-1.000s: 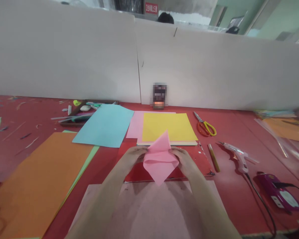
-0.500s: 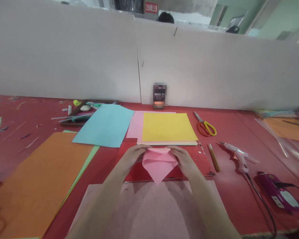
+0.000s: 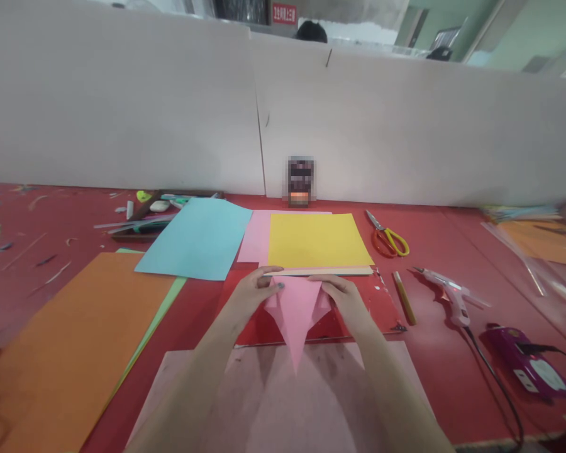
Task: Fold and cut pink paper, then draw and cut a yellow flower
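Note:
A folded piece of pink paper (image 3: 298,308) hangs between my hands, its long narrow point facing down toward me. My left hand (image 3: 255,290) pinches its upper left corner, the thumb lying on the front. At the upper right corner, my right hand (image 3: 340,296) grips it between thumb and fingers. Folded flaps stick out on both sides of the middle point. Beneath the hands lies a red board (image 3: 372,308), partly hidden by them. A pale pink sheet (image 3: 292,415) covers the table closer to me, under my forearms.
Yellow paper (image 3: 318,240) and a blue sheet (image 3: 198,239) lie beyond my hands. Orange paper (image 3: 70,333) spreads at left. To the right are scissors (image 3: 387,239), a yellowish stick (image 3: 404,299), a corded glue gun (image 3: 448,290) and a purple power strip (image 3: 528,362). A white partition (image 3: 405,132) stands behind.
The pink paper has been reshaped: its wide, open layered front is now a narrow point reaching lower, with flaps at the sides. My left thumb has come onto its front.

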Motion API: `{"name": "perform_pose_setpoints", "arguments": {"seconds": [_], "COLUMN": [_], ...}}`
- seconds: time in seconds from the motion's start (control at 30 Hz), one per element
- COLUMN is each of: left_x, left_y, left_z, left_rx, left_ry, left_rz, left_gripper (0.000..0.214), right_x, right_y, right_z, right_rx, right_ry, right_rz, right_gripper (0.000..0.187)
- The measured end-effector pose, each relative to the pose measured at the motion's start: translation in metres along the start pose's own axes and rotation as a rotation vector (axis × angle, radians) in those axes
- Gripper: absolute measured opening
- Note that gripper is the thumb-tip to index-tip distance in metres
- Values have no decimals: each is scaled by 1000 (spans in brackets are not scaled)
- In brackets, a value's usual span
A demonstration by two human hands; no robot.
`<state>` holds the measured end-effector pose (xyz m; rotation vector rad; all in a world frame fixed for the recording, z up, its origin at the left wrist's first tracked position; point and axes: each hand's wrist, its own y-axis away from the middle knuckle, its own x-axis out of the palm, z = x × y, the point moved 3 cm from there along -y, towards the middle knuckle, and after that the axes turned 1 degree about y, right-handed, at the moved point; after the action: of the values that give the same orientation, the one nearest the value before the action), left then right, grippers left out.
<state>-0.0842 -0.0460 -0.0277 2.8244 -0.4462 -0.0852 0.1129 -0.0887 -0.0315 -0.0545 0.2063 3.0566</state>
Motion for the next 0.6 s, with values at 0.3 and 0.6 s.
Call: {"name": "perform_pose_setpoints", "arguments": {"seconds": [0.3,0.6], "left_x": [1,14], "left_y": [2,2], "left_z": [-3,1], "left_rx": [33,-18], "left_ry": [-82,-50], "left_rz": [-1,7], "left_gripper": [48,31], "right_x": [3,1], "right_y": [0,-2], "right_z": [-4,-7], "right_rx": [88,-8], "right_ry": [-36,28], "right_rz": [0,-58], "right_gripper": [38,27]}}
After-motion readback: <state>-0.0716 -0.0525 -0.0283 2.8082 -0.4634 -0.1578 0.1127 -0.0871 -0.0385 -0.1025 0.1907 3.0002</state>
